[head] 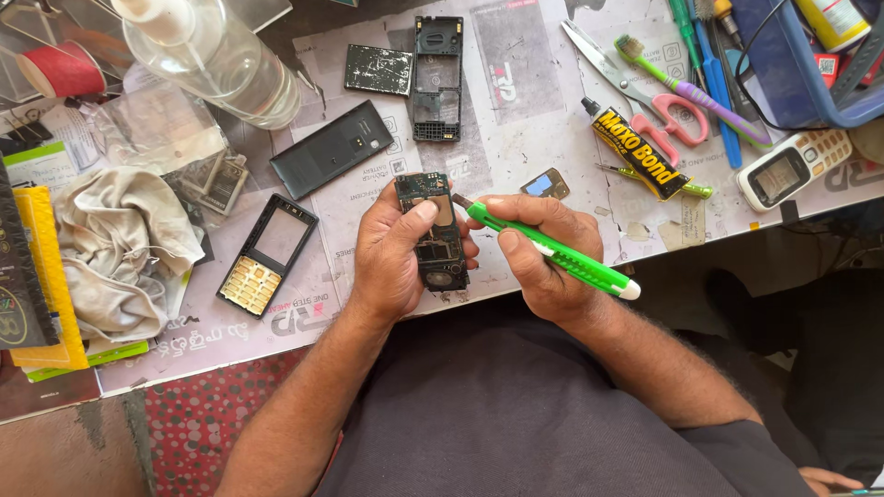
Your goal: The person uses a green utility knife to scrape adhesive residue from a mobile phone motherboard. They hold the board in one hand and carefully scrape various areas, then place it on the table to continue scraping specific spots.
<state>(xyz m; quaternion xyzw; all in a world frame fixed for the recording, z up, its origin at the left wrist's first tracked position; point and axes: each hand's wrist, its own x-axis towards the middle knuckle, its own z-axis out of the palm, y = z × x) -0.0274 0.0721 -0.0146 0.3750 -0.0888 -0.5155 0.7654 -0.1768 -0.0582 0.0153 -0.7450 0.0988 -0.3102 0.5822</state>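
Note:
My left hand [391, 253] grips a bare phone circuit board [435, 235], thumb pressed on its upper part, held above the table's near edge. My right hand [539, 253] holds a green utility cutter [552, 250] like a pen, its short blade tip pointing at the board's upper right side. Around them lie loose phone parts: a dark back cover [331, 149], a front frame with a gold keypad [264, 258], a black middle frame [436, 78], a scratched flat battery [378, 70] and a small screen piece [544, 184].
Pink-handled scissors [635, 87], a black-and-yellow glue tube [635, 152], a purple-green toothbrush [691, 87] and a white phone [792, 167] lie at the right. A clear bottle [216, 60], a crumpled cloth [124, 253] and a blue tray [801, 83] crowd the edges.

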